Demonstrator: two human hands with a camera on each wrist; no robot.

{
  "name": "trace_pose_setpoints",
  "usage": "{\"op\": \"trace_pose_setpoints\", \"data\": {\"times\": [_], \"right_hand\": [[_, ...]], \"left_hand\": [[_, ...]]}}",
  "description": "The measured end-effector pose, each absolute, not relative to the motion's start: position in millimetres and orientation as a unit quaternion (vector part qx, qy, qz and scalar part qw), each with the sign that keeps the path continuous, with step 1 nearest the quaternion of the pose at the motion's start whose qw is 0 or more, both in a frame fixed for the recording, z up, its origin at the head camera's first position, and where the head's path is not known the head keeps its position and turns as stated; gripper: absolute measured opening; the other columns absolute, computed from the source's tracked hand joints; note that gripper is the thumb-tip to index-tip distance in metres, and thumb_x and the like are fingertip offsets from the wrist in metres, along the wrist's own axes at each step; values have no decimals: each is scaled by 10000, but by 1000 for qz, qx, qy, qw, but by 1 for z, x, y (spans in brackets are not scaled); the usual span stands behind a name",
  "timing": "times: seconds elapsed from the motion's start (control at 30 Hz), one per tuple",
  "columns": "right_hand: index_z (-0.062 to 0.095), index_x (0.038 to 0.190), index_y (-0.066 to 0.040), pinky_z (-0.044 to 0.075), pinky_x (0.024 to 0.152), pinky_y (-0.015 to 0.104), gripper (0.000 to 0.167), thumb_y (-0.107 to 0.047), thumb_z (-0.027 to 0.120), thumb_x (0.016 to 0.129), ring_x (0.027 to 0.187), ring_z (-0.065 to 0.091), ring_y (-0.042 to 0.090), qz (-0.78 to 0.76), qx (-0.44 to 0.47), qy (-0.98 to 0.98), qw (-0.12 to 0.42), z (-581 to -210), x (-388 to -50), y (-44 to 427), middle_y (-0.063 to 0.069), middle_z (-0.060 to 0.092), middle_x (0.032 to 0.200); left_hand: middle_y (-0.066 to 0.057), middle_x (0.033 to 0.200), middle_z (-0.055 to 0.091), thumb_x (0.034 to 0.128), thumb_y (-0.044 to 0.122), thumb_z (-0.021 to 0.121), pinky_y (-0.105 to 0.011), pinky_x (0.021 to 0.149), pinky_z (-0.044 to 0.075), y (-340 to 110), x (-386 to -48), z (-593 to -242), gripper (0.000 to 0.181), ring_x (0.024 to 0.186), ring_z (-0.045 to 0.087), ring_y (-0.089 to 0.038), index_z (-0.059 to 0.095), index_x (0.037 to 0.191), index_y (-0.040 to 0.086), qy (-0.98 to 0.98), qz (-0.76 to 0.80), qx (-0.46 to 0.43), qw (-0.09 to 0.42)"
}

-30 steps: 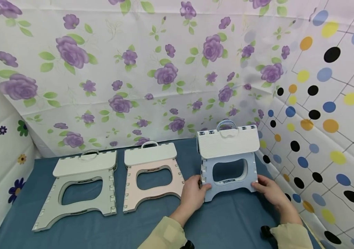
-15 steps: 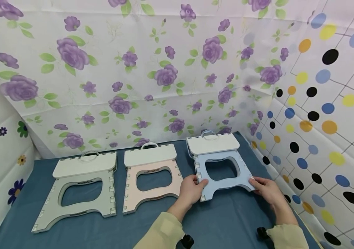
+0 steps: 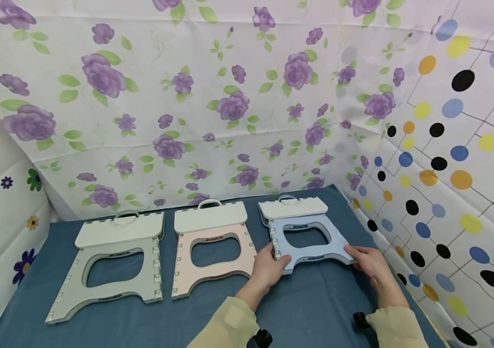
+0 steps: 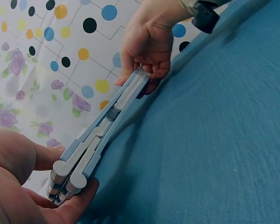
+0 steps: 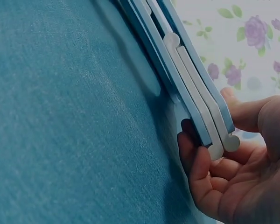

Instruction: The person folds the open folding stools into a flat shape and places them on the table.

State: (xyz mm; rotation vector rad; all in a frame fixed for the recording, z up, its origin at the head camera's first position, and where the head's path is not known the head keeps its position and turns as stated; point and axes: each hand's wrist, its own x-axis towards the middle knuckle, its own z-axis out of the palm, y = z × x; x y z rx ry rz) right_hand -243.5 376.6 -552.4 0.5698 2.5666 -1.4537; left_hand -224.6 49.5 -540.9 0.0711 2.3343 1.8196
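Note:
A folded blue step stool point(image 3: 312, 250) with a white top and a carry handle is at the right of the table, its near edge held a little above the cloth. My left hand point(image 3: 267, 270) grips its near left leg, thumb on the upper face and fingers beneath. Its near right leg is pinched by my right hand point(image 3: 370, 263), thumb above and curled fingers below, as the right wrist view also shows. In the left wrist view the folded stool point(image 4: 102, 128) appears edge-on between both hands. Just left of my left hand lies a folded pink stool point(image 3: 212, 273).
A folded grey-green stool point(image 3: 112, 290) lies at the left on the blue cloth point(image 3: 212, 324). Flowered sheeting point(image 3: 142, 106) hangs behind the table, and dotted sheeting point(image 3: 442, 217) stands close to my right hand.
The blue stool has come down from a raised tilt and moved left, its far end now low near the back edge. Both hands keep their hold. The other stools stay put.

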Motion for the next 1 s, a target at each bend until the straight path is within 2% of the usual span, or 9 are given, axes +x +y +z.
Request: {"op": "trace_pose_setpoints", "data": {"times": [0.17, 0.3, 0.4, 0.47, 0.57, 0.67, 0.87, 0.93, 1.0], "right_hand": [[577, 1478, 88, 562, 801, 232, 870, -640, 657, 1009, 990, 650, 116, -469, 165, 865, 66, -550, -243, 377, 230, 654, 1356], [515, 1552, 46, 567, 935, 348, 851, -576, 711, 1006, 1166, 661, 239, -453, 102, 883, 71, -551, -239, 384, 259, 587, 1483], [443, 1607, 20, 534, 987, 420, 830, -438, 777, 1001, 1261, 620, 329, -440, 39, 893, 81, -553, -234, 390, 266, 555, 1523], [428, 1616, 16, 531, 967, 410, 831, -370, 809, 987, 1259, 614, 337, -435, 13, 897, 82, -555, -232, 393, 264, 571, 1507], [457, 1599, 21, 553, 907, 357, 799, -341, 817, 984, 1203, 643, 305, -424, -1, 903, 69, -559, -231, 394, 254, 616, 1453], [503, 1576, 6, 557, 889, 363, 775, -351, 830, 972, 1165, 658, 304, -408, 8, 912, 49, -563, -232, 392, 246, 649, 1410], [504, 1561, 39, 511, 1010, 562, 800, -340, 856, 949, 1260, 611, 438, -389, 35, 920, 41, -565, -233, 384, 305, 604, 1448], [497, 1566, 37, 489, 1030, 599, 799, -324, 856, 950, 1274, 598, 458, -388, 43, 920, 41, -564, -234, 382, 315, 594, 1454], [493, 1570, 34, 480, 1036, 614, 795, -316, 853, 953, 1273, 596, 466, -386, 47, 921, 41, -563, -235, 379, 319, 593, 1452]], "left_hand": [[-297, 1531, 506, 996, 200, 776, -577, 1108, 459, 54, -219, -540, 832, 1406, 503, -452, 322, 1620, -109, 797, 599, 26, 71], [-344, 1614, 365, 932, 163, 837, -603, 1134, 426, 60, -218, -539, 978, 1457, 429, -496, 230, 1656, -91, 816, 570, 51, 78], [-330, 1689, 238, 947, 98, 809, -596, 1132, 434, 64, -216, -540, 978, 1500, 380, -498, 179, 1678, -62, 835, 537, 69, 94], [-300, 1730, 158, 979, 64, 765, -570, 1079, 480, 65, -215, -540, 940, 1480, 419, -485, 157, 1687, -44, 849, 512, 75, 103], [-288, 1750, 75, 1009, 27, 718, -484, 895, 549, 66, -214, -541, 889, 1347, 558, -464, 144, 1681, -63, 863, 487, 83, 100], [-302, 1747, 44, 1011, 8, 711, -393, 719, 522, 69, -213, -545, 874, 1222, 642, -420, 141, 1665, -102, 879, 460, 94, 83], [-320, 1741, 41, 996, -26, 727, -310, 633, 499, 74, -211, -554, 878, 1119, 691, -363, 148, 1647, -134, 897, 428, 98, 53], [-317, 1742, 36, 1001, -23, 722, -312, 623, 494, 75, -211, -555, 875, 1145, 683, -366, 144, 1650, -130, 899, 425, 97, 51], [-320, 1741, 29, 1010, -21, 712, -330, 654, 511, 74, -210, -554, 859, 1293, 616, -391, 149, 1649, -131, 900, 422, 98, 48]]}}
